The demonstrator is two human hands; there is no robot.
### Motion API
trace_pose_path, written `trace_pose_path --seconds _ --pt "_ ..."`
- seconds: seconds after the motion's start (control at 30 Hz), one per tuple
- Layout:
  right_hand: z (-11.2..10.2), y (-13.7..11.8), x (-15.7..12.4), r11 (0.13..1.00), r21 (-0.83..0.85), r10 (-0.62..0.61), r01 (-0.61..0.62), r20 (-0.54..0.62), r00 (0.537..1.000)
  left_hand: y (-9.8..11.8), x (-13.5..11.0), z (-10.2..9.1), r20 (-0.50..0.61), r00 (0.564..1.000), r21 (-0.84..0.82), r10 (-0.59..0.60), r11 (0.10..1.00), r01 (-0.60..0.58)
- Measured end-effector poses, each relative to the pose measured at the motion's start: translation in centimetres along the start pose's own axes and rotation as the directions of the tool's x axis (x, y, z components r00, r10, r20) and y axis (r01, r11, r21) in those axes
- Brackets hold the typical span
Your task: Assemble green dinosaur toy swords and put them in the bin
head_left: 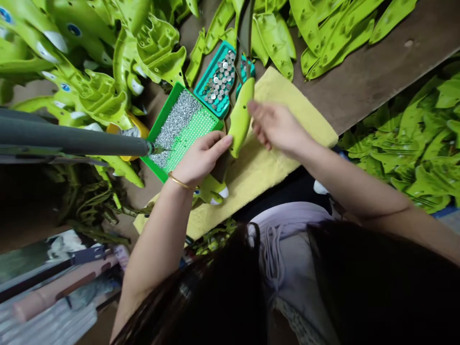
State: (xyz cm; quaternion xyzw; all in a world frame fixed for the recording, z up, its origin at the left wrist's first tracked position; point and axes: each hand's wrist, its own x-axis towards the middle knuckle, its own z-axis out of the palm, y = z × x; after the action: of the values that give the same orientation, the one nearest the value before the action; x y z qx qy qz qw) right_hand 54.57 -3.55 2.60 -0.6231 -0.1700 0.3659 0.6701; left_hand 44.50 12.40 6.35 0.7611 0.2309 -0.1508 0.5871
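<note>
A lime-green moulded plastic piece (240, 117) stands nearly upright above a yellow felt pad (266, 163). My left hand (201, 158), with a gold bangle at the wrist, holds its lower side with the fingertips. My right hand (276, 127) is spread beside it, with the fingertips at the piece's right edge. A green tray of small metal screws (158, 124) lies just left of my left hand. Beyond it is a teal tray of round-headed metal studs (217, 79). A second green plastic part (212, 189) lies under my left wrist.
Heaps of green plastic parts (93, 57) fill the far left and top, with more at the right (424, 143). A grey electric screwdriver (72, 136) hangs at the left, its bit at the green tray. The brown wooden table (359, 72) shows at upper right.
</note>
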Motion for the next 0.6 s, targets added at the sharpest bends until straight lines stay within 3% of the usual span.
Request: trace_pose_path --seconds 0.07,0.13,0.23,0.33,0.4,0.5,0.57,0.6 --pt "1.3 1.1 -0.9 0.996 -0.089 0.038 -0.030 0.084 0.996 -0.2 -0.2 -0.4 -0.086 0.994 0.050 0.073 0.996 -0.069" --pt "2.8 2.3 -1.7 0.991 -0.137 0.006 0.003 0.069 0.998 -0.3 -0.1 -0.4 -0.130 0.979 0.124 0.159 0.982 -0.143" --pt "4.8 3.4 -2.3 0.996 -0.062 -0.067 0.066 -0.004 0.998 -0.4 -0.2 0.3 -0.158 0.965 0.147 0.209 0.971 -0.187" --pt "5.9 3.7 -2.3 0.992 0.076 -0.093 0.097 -0.057 0.994 -0.4 -0.5 0.8 -0.195 0.962 0.046 0.189 0.982 -0.183" --pt "5.7 3.5 -2.2 0.990 0.109 -0.076 0.085 -0.085 0.993 -0.2 -0.7 0.6 -0.171 0.977 -0.063 0.130 0.988 -0.143" --pt "3.6 2.6 -2.0 0.999 0.050 -0.024 0.020 0.062 0.998 -0.2 -0.8 -0.1 -0.050 0.999 -0.166 0.021 0.986 -0.029" --pt "1.6 1.4 -1.5 1.000 0.004 0.010 -0.010 0.131 0.991 -0.8 -0.9 -0.4 -0.021 1.000 -0.094 0.004 0.996 -0.006" --pt "0.8 0.5 -1.0 1.000 -0.011 0.003 -0.002 0.110 0.994 -1.3 -1.0 -0.2 -0.046 0.999 0.004 0.024 1.000 -0.023"
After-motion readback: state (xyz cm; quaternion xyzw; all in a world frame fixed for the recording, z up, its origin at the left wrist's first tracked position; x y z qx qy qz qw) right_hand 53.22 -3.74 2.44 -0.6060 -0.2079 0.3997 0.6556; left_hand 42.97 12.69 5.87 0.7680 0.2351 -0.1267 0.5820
